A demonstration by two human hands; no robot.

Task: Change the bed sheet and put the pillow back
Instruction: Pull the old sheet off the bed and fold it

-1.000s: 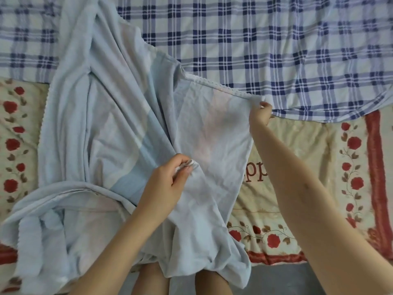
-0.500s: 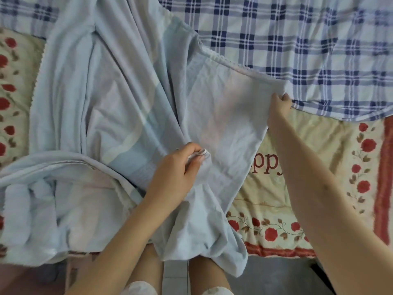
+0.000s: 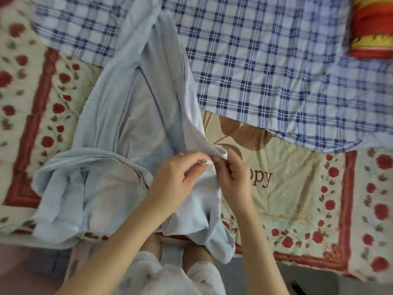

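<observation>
While left hand (image 3: 176, 177) and right hand (image 3: 234, 179) pinch blue sheet (image 3: 131, 124) beside lettering (image 3: 261, 179): match edges, hold fold taut.

A rose-print quilt (image 3: 297, 199) covers the bed (image 3: 25, 103); on it lie a blue plaid sheet (image 3: 265, 60) — spread flat — and, overlapping that sheet's left edge, a bunched pale blue sheet (image 3: 119, 116).

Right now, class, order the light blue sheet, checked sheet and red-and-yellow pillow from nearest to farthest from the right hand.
1. light blue sheet, pinched by the right hand.
2. checked sheet, beyond, upper middle.
3. red-and-yellow pillow, top right corner.
</observation>
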